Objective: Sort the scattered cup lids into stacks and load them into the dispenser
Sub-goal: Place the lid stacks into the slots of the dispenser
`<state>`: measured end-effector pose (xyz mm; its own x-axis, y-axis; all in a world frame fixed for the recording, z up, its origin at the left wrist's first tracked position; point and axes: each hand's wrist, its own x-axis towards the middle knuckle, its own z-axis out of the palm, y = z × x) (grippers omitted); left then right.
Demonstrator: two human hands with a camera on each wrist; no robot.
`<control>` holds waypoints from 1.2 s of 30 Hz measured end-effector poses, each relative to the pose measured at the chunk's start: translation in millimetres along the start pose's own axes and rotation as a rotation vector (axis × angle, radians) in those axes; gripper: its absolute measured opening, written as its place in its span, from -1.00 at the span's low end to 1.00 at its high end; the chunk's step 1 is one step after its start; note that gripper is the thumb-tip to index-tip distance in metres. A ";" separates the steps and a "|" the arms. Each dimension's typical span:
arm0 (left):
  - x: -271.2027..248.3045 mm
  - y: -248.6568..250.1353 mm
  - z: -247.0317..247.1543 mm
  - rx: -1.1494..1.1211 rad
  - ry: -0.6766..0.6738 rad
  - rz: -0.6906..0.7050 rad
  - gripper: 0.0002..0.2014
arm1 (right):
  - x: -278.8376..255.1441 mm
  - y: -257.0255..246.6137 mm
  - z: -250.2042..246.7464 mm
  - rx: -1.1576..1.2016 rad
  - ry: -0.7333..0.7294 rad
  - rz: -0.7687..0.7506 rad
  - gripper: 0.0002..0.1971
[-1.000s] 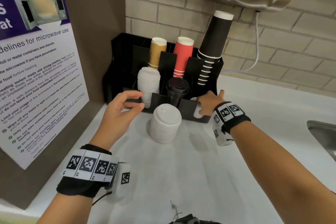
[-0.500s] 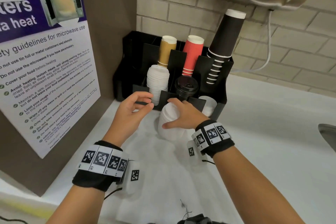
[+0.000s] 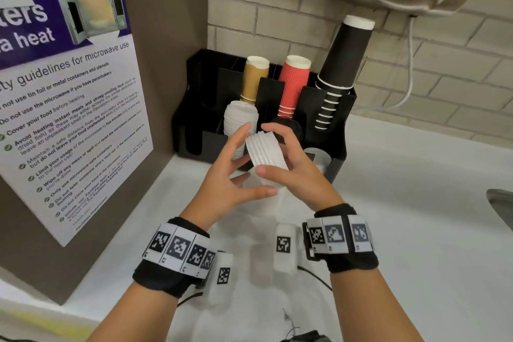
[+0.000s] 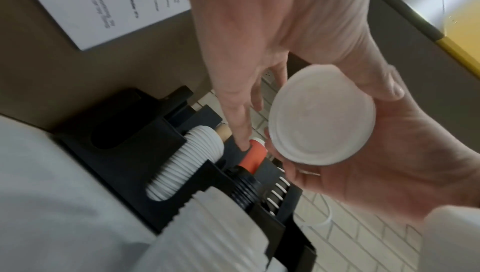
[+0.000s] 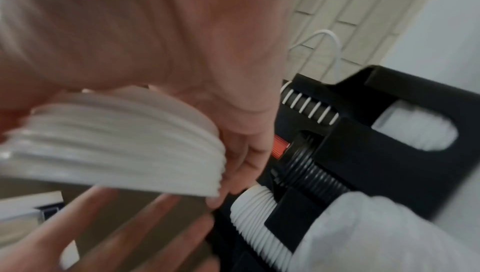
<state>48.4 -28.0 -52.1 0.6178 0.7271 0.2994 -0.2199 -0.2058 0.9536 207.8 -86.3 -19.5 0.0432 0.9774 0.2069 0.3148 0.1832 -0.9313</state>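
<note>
Clearly the loading is partly done. A tall column of ribbed white plastic lids [image 3: 239, 119] already fills one front slot of the black plastic cup-and-lid dispenser [image 3: 191, 108], a column of black lids [image 4: 244, 189] sits in the slot beside it, and a few white lids [image 3: 319, 157] lie low in the slot at the right. The short stack of white lids [image 3: 265, 154] now in hand is lifted off the white table [image 3: 388, 203] just in front of the dispenser, tilted on its side. The right hand [image 3: 299, 169] holds it, fingers [image 3: 274, 130] curled over the far edge and thumb on the near edge. The left hand [image 3: 222, 183] hovers beside it with its fingers spread and relaxed, seemingly ready to steady it; whether they touch the stack I cannot tell. What remains, I judge, is to seat this stack in a slot, probably the half-empty right one. A further white pile shows blurred at the bottom of the left wrist view, possibly still to load.
</note>
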 end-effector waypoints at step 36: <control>4.6 9.3 -22.0 0.165 0.129 -0.034 -0.36 | 11.4 23.5 -98.2 -0.343 0.701 0.058 -0.30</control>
<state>32.5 -12.2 -42.5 0.5183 0.8114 0.2701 -0.0672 -0.2762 0.9587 308.8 -81.1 -9.7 0.6211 0.6689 0.4084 0.5645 -0.0204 -0.8252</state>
